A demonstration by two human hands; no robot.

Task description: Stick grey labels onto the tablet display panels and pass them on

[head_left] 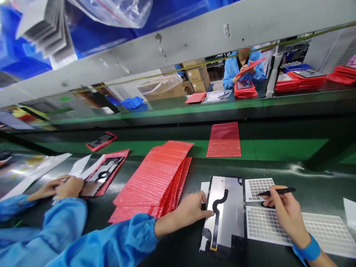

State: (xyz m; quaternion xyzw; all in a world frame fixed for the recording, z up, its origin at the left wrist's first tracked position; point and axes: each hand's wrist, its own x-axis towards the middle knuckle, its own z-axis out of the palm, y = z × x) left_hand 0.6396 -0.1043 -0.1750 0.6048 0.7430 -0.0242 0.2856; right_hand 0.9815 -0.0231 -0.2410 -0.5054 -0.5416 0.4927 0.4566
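Observation:
A silvery flat panel with a black S-shaped strip lies on the dark bench in front of me. My left hand grips its left edge, thumb on top and fingers curled. My right hand is closed round a thin black pointed tool. The tool's tip sits over a small white gridded label sheet just right of the panel. A larger gridded label sheet lies under my right wrist.
A fanned stack of red bubble bags lies left of the panel, and one more bag lies on the green belt. A co-worker's hands at my left hold a panel in a red bag. Another person works across the line.

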